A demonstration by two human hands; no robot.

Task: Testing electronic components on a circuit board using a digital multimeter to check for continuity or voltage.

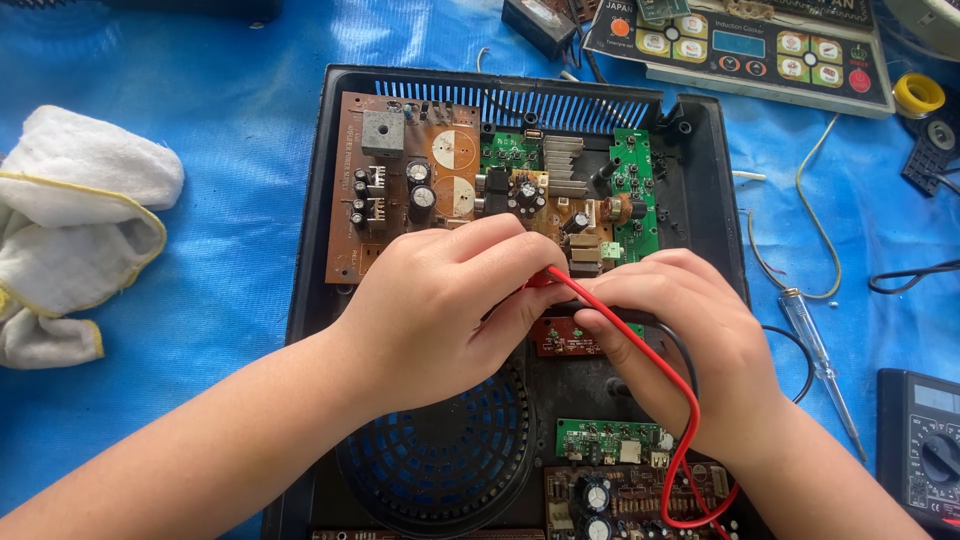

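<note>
left hand (pixel 440 300) pinched on red probe (pixel 541 278), tip hidden under fingers | right hand (pixel 680 320) curled, steadying red lead (pixel 660 375); black probe not visible, cannot tell | open black housing (pixel 310 250) mid-bench, boards exposed | multimeter (pixel 925 450) right edge, dial readable

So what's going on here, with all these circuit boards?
A person has both hands inside an opened black appliance case on a blue sheet. The left hand pinches a red probe whose red lead loops away; the right hand presses beside it. Both sit just below the brown circuit board. A multimeter lies at right.
</note>
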